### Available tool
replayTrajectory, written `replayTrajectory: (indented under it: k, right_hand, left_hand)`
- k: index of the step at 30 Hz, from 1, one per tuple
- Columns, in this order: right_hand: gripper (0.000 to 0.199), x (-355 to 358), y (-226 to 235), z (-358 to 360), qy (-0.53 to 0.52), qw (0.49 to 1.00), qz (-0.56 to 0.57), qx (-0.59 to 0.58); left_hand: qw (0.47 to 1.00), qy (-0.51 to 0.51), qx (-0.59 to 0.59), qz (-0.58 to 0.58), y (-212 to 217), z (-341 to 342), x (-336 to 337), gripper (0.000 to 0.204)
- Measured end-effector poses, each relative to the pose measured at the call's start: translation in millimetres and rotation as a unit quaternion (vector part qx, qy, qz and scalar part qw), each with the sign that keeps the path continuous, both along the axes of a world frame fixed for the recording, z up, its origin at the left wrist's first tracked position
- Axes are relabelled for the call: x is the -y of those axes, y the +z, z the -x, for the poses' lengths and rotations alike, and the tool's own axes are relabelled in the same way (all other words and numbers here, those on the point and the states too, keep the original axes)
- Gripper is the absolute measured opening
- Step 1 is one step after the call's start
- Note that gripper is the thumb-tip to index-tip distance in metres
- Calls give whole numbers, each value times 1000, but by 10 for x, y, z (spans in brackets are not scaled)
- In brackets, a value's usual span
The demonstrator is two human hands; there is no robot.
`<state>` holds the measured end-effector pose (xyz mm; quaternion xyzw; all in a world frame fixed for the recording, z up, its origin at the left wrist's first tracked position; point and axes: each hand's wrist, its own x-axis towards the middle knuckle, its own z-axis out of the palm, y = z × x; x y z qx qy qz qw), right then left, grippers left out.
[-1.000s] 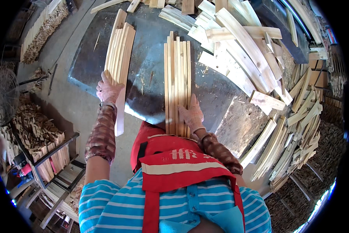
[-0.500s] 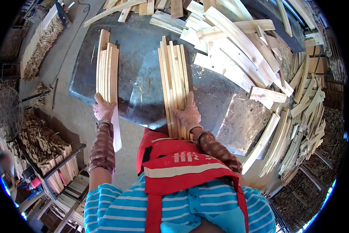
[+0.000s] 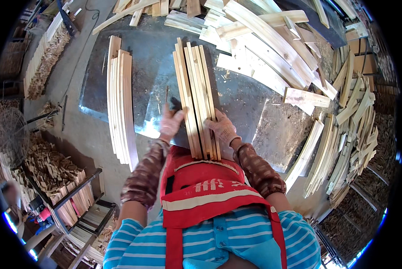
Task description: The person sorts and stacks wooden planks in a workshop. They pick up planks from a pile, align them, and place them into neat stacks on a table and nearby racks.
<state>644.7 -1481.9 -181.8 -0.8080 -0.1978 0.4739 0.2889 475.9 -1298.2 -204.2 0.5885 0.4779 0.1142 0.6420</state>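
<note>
A bundle of narrow wooden slats (image 3: 195,96) lies lengthwise in front of me, its near ends against my red apron. My right hand (image 3: 223,127), in a pale knit glove, grips the bundle's right side, thumb over the top edges. At the bundle's left side is my left hand (image 3: 170,124), gloved and slightly blurred, fingers apart and thumb toward the outer slats; whether it touches them I cannot tell. Farther left, a second stack of slats (image 3: 120,98) rests untouched, its near end jutting past the table edge. Gaps show between some slats of the middle bundle.
The dark metal tabletop (image 3: 149,67) carries a loose heap of boards (image 3: 272,49) at the far right. More slats (image 3: 319,157) stand in rows along the right side. At the left are a fan (image 3: 10,134), a rack (image 3: 77,193) and a long wood stack (image 3: 46,58).
My left hand has let go of the left stack and moved right to the middle bundle. My right hand stays on that bundle, whose slats have shifted slightly.
</note>
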Motion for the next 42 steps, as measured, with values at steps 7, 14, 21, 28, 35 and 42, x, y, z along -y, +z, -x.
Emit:
replayTrajectory:
  k: [7,14,21,28,35,42]
  right_hand:
    - [85,-65,258,81,23,997,32,62]
    - [82,850,404,-32,28,997,39,59]
    - [86,823,230,-509,154,984,81,48]
    - [84,1225,24,-448,164,986,7,11]
    - [84,1243,-42,-541,155,988,-16,15]
    - [66,1215,5,-515,177,982,-27,55]
  left_hand:
    - [985,11,-170,-4,207,-577,628,80]
    - [991,-4,-120,-58,470,-597,1501,61]
    - [996,49,-56,58,25,-700,1602,55]
    - [977,26,-209,21,239,-609,1802,46]
    - [986,34,-87,139,23,-566,1635,53]
    - [984,-14,-157,82,-13,-555,1532,55]
